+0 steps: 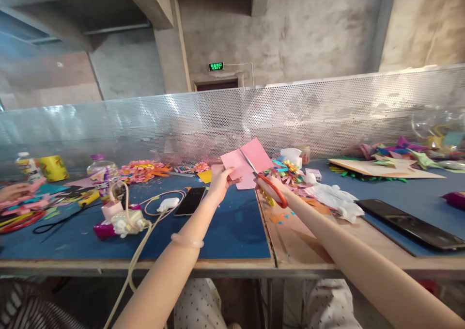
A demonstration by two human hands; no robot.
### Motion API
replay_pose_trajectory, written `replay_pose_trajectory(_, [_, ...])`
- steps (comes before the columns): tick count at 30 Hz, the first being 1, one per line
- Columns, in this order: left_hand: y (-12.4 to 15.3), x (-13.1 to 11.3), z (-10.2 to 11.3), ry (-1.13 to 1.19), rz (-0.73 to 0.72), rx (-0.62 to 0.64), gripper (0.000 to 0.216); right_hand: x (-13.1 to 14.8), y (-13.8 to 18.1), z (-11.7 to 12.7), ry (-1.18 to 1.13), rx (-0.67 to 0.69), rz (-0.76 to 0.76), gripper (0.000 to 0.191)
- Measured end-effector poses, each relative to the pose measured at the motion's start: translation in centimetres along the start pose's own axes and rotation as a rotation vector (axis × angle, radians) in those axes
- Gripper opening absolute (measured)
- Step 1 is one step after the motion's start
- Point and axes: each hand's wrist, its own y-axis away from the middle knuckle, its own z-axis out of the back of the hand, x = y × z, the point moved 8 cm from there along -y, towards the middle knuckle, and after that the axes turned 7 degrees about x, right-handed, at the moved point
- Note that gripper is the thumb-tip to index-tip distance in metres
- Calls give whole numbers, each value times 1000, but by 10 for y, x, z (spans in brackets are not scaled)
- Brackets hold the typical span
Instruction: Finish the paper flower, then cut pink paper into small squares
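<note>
Raised above the table, a sheet of pink paper is pinched at its lower left by my left hand, which wears a pale bangle on the wrist. My right hand is closed around the scissors, whose handles are orange-red. Their blades point up and left and lie across the pink paper, along a line between its lighter left part and its right part. Whether the blades are fully closed is hard to make out. More pink paper shows just below the sheet.
A black phone and a white charger with cable lie left of my hands. Right are crumpled white tissues and a larger black phone. A perforated metal screen closes the back. Another person's hand is far left.
</note>
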Motion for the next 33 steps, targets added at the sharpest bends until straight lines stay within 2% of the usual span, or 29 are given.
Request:
replay_pose_trajectory(5, [1, 1, -6, -5, -3, 52, 20, -7, -4, -3, -36, -1, -30, 38])
replay_pose_trajectory(12, [1, 0, -5, 19, -11, 42, 21, 1, 0, 0, 56, -19, -29, 36])
replay_pose_trajectory(16, [1, 0, -7, 4, -17, 70, 26, 5, 0, 0, 84, -40, 25, 36])
replay_pose_trajectory(25, [2, 0, -6, 12, 8, 35, 19, 7, 5, 4, 155, -97, 15, 35])
replay_pose_trajectory(33, [1, 2, -6, -7, 7, 54, 26, 12, 10, 6, 213, -134, 80, 37])
